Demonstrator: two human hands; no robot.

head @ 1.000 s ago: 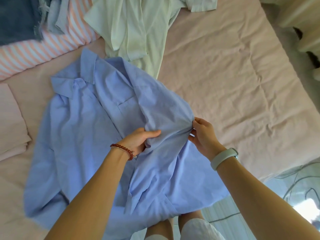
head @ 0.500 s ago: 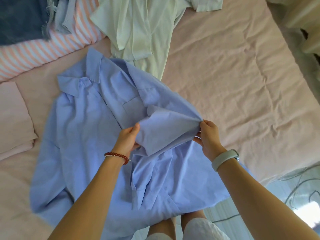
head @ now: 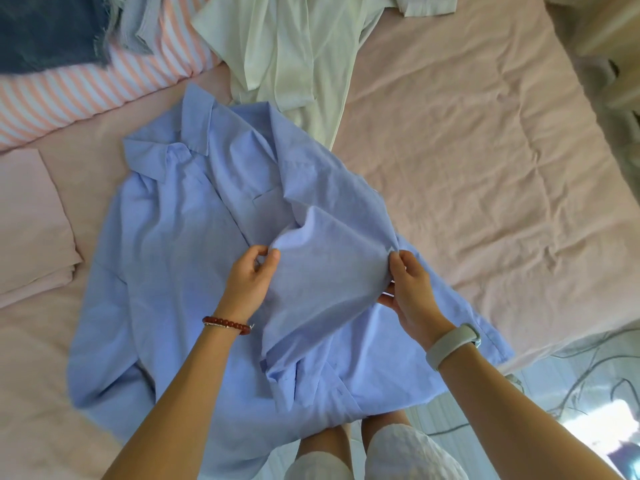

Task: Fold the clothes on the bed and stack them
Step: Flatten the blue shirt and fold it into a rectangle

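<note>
Light blue shirt (head: 180,244), pale green shirt (head: 294,46), pink sheet (head: 485,150), pink-and-white striped pillow (head: 86,91), dark denim (head: 45,32)

Matt woven cloth shirt (head: 180,244); creased cotton sheet (head: 485,161).

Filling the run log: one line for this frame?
step: folding sleeve inward | object: light blue collared cotton shirt | left hand: pinches sleeve | right hand: grips sleeve
</note>
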